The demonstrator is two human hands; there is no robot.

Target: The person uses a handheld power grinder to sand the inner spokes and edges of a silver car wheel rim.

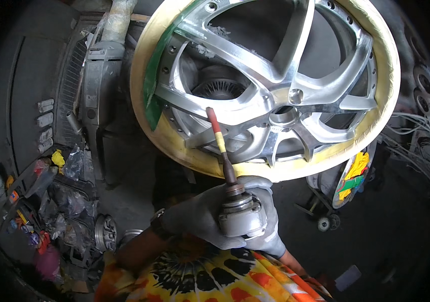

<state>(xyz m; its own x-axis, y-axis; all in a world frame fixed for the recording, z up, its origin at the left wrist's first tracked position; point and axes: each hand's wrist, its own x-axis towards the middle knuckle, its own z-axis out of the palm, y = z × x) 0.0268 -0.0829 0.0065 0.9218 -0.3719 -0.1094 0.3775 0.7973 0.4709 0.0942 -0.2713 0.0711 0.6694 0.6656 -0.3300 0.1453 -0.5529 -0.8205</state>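
Note:
Both of my hands wear grey gloves and are closed round a die grinder (242,214) with a silver-grey head. My left hand (194,214) wraps it from the left, below a dark wristband. My right hand (271,221) grips it from the other side. A dark tapered shaft runs forward to a slim sanding roll (214,127), red with a yellow band. Its tip lies over a bright spoke of a large alloy wheel (247,108) and seems to touch it. Cream tape (142,95) covers the wheel's rim, with a green strip (154,75) along the left.
A grey upright machine post (96,100) stands left of the wheel. Plastic bags and clutter (74,196) fill the left side, near a smaller wheel (105,232). Cables (408,131) hang at the right. A round panel with yellow and green cloth (353,178) stands below them.

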